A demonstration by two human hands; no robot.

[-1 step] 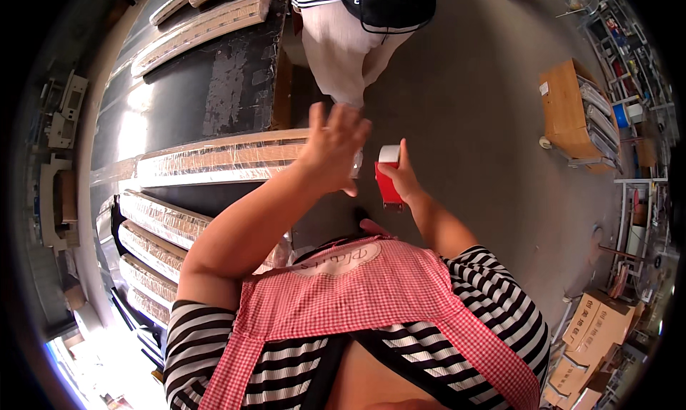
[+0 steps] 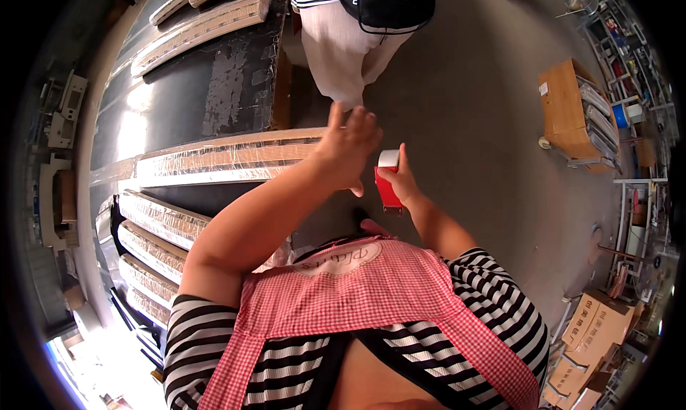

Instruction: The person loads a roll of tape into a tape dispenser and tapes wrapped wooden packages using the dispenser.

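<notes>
My left hand (image 2: 349, 147) is raised at the right end of a long, flat package (image 2: 229, 158) wrapped in clear film, which lies on a dark table (image 2: 246, 88). Its fingers are apart and nothing shows in them. Whether the palm touches the package end is hidden. To the right, my right hand (image 2: 406, 185) grips a red tape dispenser (image 2: 386, 190) carrying a whitish roll of tape (image 2: 389, 157). The dispenser is held over the floor, apart from the package.
More wrapped packages (image 2: 164, 217) lie nearer on the left, and others (image 2: 207, 32) at the table's far end. A person in pale trousers (image 2: 334, 49) stands ahead. To the right are a wooden cart (image 2: 562, 110), shelving (image 2: 625, 60) and cardboard boxes (image 2: 594, 324).
My left hand has shifted to the right, toward the tape dispenser. My right hand and the dispenser have come slightly nearer to me.
</notes>
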